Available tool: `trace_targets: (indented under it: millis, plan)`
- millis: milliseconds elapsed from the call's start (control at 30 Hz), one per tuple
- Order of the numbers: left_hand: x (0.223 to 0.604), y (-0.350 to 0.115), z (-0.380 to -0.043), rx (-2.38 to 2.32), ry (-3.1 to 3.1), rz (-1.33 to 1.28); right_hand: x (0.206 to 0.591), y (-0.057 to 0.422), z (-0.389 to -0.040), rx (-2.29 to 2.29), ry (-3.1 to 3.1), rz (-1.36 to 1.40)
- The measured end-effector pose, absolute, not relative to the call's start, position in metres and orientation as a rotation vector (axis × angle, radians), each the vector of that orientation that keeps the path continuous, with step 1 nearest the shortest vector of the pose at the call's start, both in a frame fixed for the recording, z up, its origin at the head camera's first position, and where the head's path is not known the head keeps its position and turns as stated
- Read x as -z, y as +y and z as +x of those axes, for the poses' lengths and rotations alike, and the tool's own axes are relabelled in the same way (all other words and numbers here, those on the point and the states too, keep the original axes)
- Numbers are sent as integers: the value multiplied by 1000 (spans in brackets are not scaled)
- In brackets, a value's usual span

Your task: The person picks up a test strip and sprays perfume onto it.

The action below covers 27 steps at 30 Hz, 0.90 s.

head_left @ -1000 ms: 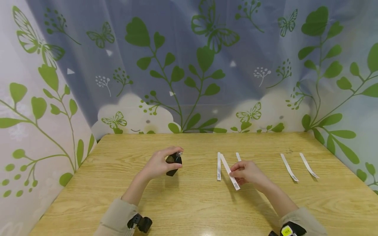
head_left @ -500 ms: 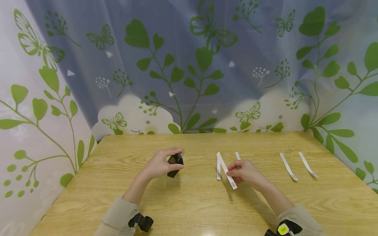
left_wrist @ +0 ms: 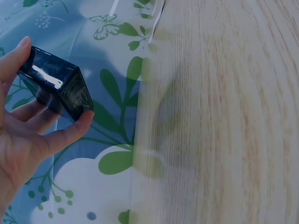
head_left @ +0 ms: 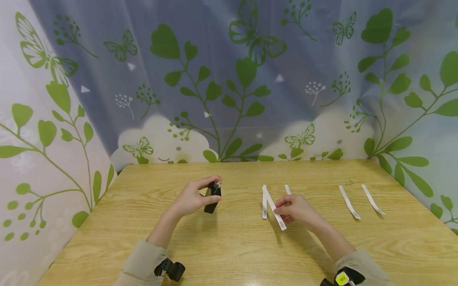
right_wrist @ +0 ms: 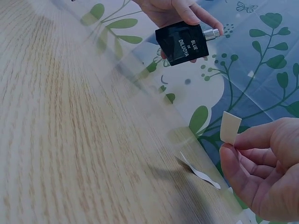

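My left hand point(head_left: 189, 200) grips a black glass perfume bottle point(head_left: 212, 201) above the table, a finger near its silver spray nozzle. White lettering shows on the bottle point(right_wrist: 181, 45) in the right wrist view; the left wrist view shows its dark, shiny base. To the right, my right hand point(head_left: 299, 210) pinches a white perfume test strip point(head_left: 270, 200) between thumb and fingers, its printed end pointing toward me. The bottle and this strip are apart. Just left of the held strip lies another test strip point(head_left: 264, 207). Behind the right hand, a further strip point(head_left: 288, 190) is partly hidden.
Two more test strips, one point(head_left: 349, 202) beside the other point(head_left: 373, 200), lie slightly curved at the right of the wooden table point(head_left: 229, 246). A patterned curtain point(head_left: 222, 91) with leaves and butterflies closes off the back and sides.
The left hand has risen a little and turned the bottle, which now looks narrower and more upright. The right hand has shifted slightly left with its strip, then kept nearly still.
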<state>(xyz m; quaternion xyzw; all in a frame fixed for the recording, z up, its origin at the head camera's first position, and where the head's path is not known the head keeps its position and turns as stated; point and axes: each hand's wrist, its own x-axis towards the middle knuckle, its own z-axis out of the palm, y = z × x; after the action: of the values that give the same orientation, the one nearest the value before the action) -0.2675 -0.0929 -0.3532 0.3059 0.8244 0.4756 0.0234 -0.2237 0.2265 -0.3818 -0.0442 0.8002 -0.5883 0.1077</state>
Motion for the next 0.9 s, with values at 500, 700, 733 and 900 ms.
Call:
trace_targets:
  millis: [500,700,733,900]
  plan:
    - [355,-90,-268,-1523,2497,992,382,223,-222,1721,2362,-155]
    - [355,-90,-269,-1529,2494,1005,382,221,-223,1715,2365,-154]
    - [355,-90,-269,-1526,2497,1000,382,221,-223,1714,2367,-158]
    - [353,-90,-268,-1502,2517,976,384,221,-224,1705,2372,-175]
